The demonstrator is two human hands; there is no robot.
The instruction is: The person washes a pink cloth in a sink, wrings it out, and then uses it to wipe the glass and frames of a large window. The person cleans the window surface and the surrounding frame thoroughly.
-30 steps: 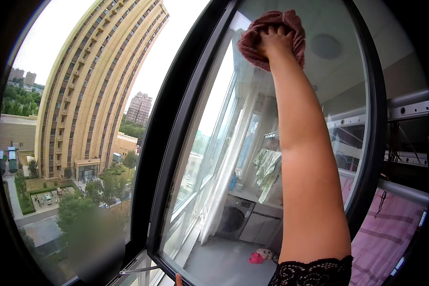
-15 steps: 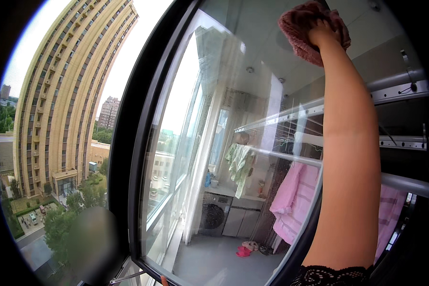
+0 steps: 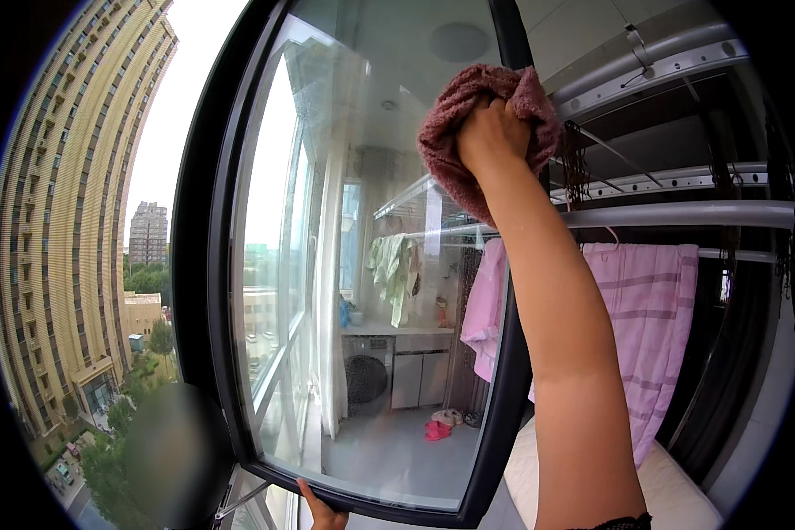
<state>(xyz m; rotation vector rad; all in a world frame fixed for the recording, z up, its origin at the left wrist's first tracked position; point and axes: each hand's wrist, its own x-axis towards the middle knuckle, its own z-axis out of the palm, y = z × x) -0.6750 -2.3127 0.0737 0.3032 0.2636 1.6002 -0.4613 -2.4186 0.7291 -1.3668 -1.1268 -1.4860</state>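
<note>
My right hand (image 3: 493,132) is raised high and pressed on a dark pink cloth (image 3: 455,146), which lies against the glass of an open window sash (image 3: 362,265) near its upper right edge. My right forearm runs up from the lower edge of the view. Fingers of my left hand (image 3: 320,506) curl over the black bottom frame (image 3: 371,503) of the sash. The glass reflects a room with hanging clothes and a washing machine.
A tall beige tower block (image 3: 57,238) and trees far below show through the opening at left. At right, metal drying rails (image 3: 671,212) carry a pink striped sheet (image 3: 649,327). A white cushion (image 3: 671,495) lies beneath it.
My right hand with the cloth has moved down and leftward on the glass from the upper right corner. The view has swung, showing more of the drying rails at right.
</note>
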